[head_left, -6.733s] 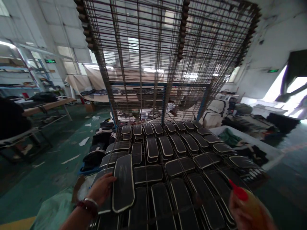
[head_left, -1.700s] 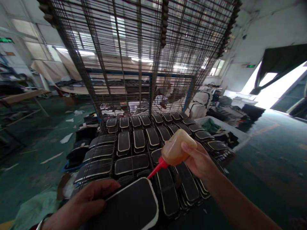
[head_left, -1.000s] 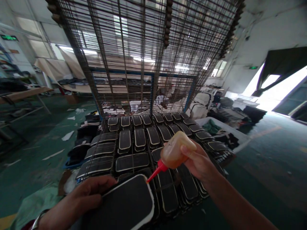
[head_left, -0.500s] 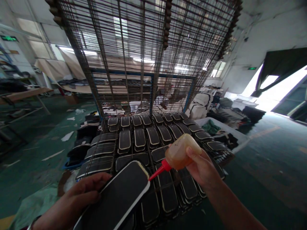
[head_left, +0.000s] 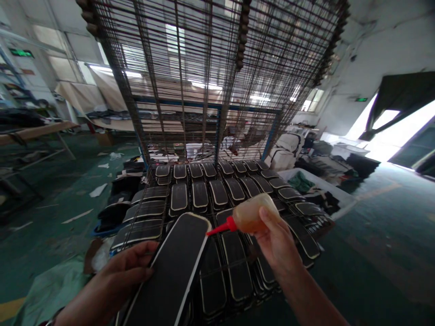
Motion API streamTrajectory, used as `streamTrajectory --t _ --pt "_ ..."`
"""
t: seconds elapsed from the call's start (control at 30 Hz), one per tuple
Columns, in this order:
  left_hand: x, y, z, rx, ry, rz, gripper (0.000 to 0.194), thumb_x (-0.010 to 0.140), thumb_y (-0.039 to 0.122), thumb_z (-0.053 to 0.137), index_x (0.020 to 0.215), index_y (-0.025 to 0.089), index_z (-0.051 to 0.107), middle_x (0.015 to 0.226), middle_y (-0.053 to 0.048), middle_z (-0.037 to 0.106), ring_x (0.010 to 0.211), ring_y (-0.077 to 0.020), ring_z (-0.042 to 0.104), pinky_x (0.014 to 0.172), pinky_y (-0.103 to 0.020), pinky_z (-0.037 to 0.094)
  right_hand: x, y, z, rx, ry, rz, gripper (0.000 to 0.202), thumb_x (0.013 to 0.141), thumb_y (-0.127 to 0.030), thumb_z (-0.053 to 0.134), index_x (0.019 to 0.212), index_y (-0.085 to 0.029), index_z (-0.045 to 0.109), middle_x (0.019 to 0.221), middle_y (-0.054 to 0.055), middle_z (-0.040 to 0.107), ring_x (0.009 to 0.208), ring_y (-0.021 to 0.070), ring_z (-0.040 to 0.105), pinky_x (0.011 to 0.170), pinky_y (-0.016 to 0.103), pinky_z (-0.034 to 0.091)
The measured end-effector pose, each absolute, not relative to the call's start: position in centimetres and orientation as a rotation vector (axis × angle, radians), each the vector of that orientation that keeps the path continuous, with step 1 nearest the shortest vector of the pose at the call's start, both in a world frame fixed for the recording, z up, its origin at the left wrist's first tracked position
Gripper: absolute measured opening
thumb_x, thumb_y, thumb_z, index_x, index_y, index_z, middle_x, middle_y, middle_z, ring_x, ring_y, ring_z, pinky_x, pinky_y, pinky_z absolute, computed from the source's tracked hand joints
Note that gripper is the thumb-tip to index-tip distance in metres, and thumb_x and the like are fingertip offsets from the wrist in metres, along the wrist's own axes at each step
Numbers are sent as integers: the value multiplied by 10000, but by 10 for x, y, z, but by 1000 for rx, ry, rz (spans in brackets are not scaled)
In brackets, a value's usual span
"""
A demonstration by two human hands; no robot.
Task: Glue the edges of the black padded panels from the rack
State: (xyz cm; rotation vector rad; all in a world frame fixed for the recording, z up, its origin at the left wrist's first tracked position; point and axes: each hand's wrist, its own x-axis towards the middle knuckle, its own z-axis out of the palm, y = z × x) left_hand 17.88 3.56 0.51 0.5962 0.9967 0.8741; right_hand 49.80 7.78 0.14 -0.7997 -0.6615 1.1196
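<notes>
A long black panel (head_left: pixel 171 267) with rounded corners and a pale border is tilted up in front of me. My left hand (head_left: pixel 127 274) grips its left edge, thumb on the face. In my right hand (head_left: pixel 277 240) lies a translucent squeeze bottle (head_left: pixel 253 213) with amber liquid inside, held nearly on its side. Its red nozzle (head_left: pixel 220 227) points left, the tip at the border near the panel's upper right corner. Along the top end the border looks yellowish and wet; down the right side it is white.
Beyond the panel, many similar black panels (head_left: pixel 200 194) lie in rows on a wire rack (head_left: pixel 217 136), whose upper shelves tilt upward. A white bin (head_left: pixel 316 185) with cloth stands right. Dark items are piled at left, near a green sack (head_left: pixel 54 290).
The panel has turned more upright, its top end moving up. The nozzle tip has shifted slightly up and left along the corner, and the bottle lies more level.
</notes>
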Motion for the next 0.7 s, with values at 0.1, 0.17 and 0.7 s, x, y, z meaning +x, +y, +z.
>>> streamTrajectory --t 0.1,0.17,0.7 --pt "177 37 6 591 1001 873 409 663 135 915 1032 215 756 979 -67 846 812 -281 805 732 -384 665 491 71 1 -818 -665 1135 351 711 -436 962 877 -206 755 821 46 730 667 213 657 490 269 524" --pt "177 36 6 578 1036 888 417 685 119 889 1064 210 739 993 -73 842 830 -287 807 742 -386 664 487 65 0 -826 -666 1146 359 699 -443 971 865 -208 757 810 42 724 653 205 653 480 262 521" --pt "169 42 6 605 1091 965 360 687 91 855 1002 165 700 839 -55 804 681 -240 777 626 -350 655 457 27 -16 -665 -845 1340 387 821 -403 907 1149 -243 779 1105 146 792 1050 364 743 940 515 601"
